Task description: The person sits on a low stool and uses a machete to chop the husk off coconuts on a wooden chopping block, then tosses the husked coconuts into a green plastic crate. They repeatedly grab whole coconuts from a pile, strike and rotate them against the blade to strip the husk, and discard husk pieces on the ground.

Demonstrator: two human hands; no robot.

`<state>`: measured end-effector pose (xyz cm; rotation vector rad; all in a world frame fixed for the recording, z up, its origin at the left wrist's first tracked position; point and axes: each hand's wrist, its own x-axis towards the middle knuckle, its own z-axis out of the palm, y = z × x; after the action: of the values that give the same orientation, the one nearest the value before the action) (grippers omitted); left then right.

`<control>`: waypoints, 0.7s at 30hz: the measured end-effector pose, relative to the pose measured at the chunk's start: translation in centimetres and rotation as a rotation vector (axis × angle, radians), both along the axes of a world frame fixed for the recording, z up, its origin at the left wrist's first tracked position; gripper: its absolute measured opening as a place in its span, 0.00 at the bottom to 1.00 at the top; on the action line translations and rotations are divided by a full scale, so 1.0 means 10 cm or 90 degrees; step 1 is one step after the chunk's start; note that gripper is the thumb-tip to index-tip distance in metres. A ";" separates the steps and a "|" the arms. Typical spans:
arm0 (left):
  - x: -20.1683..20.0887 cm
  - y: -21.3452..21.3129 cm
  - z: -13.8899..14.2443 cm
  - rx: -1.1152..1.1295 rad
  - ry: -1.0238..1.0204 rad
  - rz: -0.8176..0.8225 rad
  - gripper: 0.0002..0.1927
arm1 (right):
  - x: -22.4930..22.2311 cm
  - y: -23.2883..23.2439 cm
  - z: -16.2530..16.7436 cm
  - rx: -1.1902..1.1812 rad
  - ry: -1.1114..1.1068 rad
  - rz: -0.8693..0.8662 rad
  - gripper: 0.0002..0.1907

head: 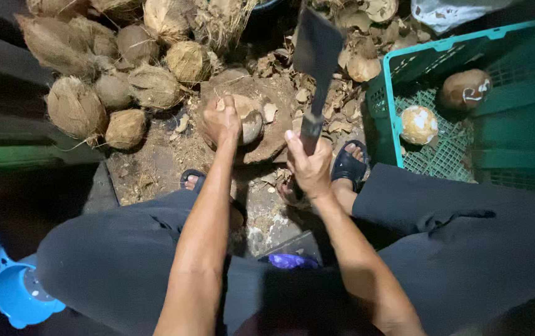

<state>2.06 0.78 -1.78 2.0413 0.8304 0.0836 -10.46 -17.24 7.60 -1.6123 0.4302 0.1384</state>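
A partly husked brown coconut (247, 118) rests on a wooden block beneath a raised cleaver (316, 59)

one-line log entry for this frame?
left hand: steadies coconut on block | right hand: cleaver raised | crate: two coconuts

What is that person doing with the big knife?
A seated person steadies a coconut on a chopping block with the left hand. The right hand holds a cleaver raised above it. Husked coconuts are piled at the left, and two peeled ones lie in a green crate.
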 end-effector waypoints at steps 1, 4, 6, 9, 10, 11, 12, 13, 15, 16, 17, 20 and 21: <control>0.00 0.00 0.00 -0.003 0.000 -0.004 0.31 | 0.00 0.03 -0.02 -0.043 -0.020 -0.022 0.22; 0.02 -0.03 -0.01 0.009 -0.045 -0.018 0.30 | 0.00 0.08 -0.08 -0.160 -0.023 0.160 0.21; 0.04 -0.06 -0.03 0.020 -0.064 -0.013 0.30 | -0.01 0.08 -0.10 -0.155 -0.021 0.154 0.20; 0.05 -0.08 -0.04 0.010 -0.061 0.001 0.30 | -0.02 0.05 -0.07 -0.086 -0.049 0.075 0.19; 0.04 -0.07 -0.03 0.013 -0.053 0.000 0.30 | -0.02 0.05 -0.06 -0.045 -0.052 0.040 0.19; 0.03 -0.07 -0.02 0.015 -0.041 -0.005 0.30 | -0.01 0.06 -0.04 -0.060 -0.059 0.035 0.18; 0.01 -0.07 0.00 0.010 -0.034 -0.008 0.29 | -0.01 0.06 -0.03 -0.078 -0.074 0.027 0.18; 0.00 -0.07 0.02 0.000 -0.037 -0.013 0.29 | 0.01 0.08 -0.03 -0.101 -0.099 0.018 0.17; -0.01 -0.09 0.05 0.014 -0.052 -0.020 0.28 | 0.04 0.10 -0.05 -0.157 0.071 0.137 0.20; -0.02 -0.09 0.05 0.044 -0.057 -0.021 0.27 | 0.04 0.11 -0.08 -0.178 0.162 0.201 0.22; -0.01 -0.11 0.05 0.071 -0.065 -0.025 0.27 | 0.04 0.10 -0.12 -0.200 0.095 0.175 0.21; -0.01 -0.13 0.03 0.067 -0.176 -0.032 0.27 | 0.01 0.07 -0.30 -0.238 -0.055 0.115 0.20; 0.00 -0.12 0.02 0.042 -0.165 -0.024 0.26 | 0.00 0.06 -0.38 -0.225 -0.064 0.101 0.21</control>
<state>2.01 -0.45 -1.61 2.0517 0.6332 0.3512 -10.46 -16.60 3.80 -1.9920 0.2570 0.1051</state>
